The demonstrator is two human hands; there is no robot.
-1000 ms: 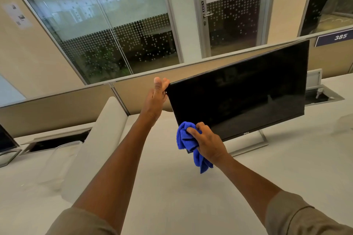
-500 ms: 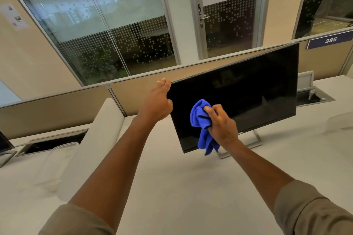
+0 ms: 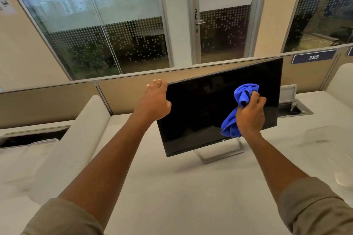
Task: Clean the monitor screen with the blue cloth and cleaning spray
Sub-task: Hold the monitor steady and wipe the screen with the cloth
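two hands were up at the monitor, which stood on its metal stand on the white counter, just in front of the beige partition. its long axis ran left-right, w/ the right end further from the camera and higher in the frame; the dark screen faced the person & looked tipped back a bit. left hand was at the upper left corner, fingers hooked over the top edge, thumb at the left side of the frame, so it held that corner. right hand was over the right part of the screen, fingers curled tight round the bunched blue cloth. cloth stuck out above the fist and a tail hung below the wrist; the wad lay against the glass, tho exact contact couldn't be told. both forearms bare, khaki sleeves rolled up. a "385" sign sat on the partition behind, glass walls & a door beyond that. no spray bottle could be made out.
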